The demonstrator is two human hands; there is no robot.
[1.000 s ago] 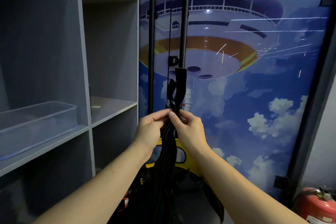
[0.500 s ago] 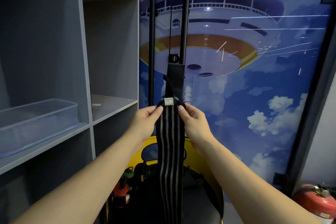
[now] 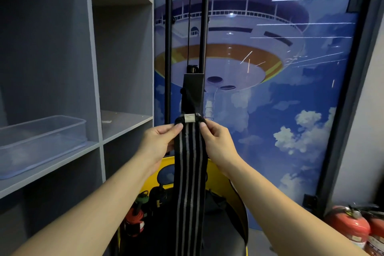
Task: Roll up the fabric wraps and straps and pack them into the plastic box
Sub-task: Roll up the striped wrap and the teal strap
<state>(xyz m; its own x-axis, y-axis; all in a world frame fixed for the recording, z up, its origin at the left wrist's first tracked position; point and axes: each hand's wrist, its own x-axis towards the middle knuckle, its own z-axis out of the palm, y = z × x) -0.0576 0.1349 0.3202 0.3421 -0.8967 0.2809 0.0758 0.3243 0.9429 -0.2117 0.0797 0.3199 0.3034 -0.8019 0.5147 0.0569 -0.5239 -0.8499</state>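
Note:
A long black fabric wrap (image 3: 190, 172) with grey stripes hangs straight down in front of me. Its top end, with a small white label and a black flap standing above, is held at chest height. My left hand (image 3: 160, 141) pinches the wrap's left edge near the top. On the opposite edge, my right hand (image 3: 216, 141) pinches it at the same height. The clear plastic box (image 3: 41, 141) sits empty on a grey shelf at the left, well apart from both hands.
Grey shelving (image 3: 124, 48) fills the left side. Two black upright poles (image 3: 204, 27) stand behind the wrap against a blue mural. A yellow-rimmed container (image 3: 234, 193) with bags and bottles lies below. Red fire extinguishers (image 3: 351, 226) stand at the lower right.
The wrap was bunched between my hands a second ago; now it is spread flat with its stripes showing, and my hands have moved apart to its two edges.

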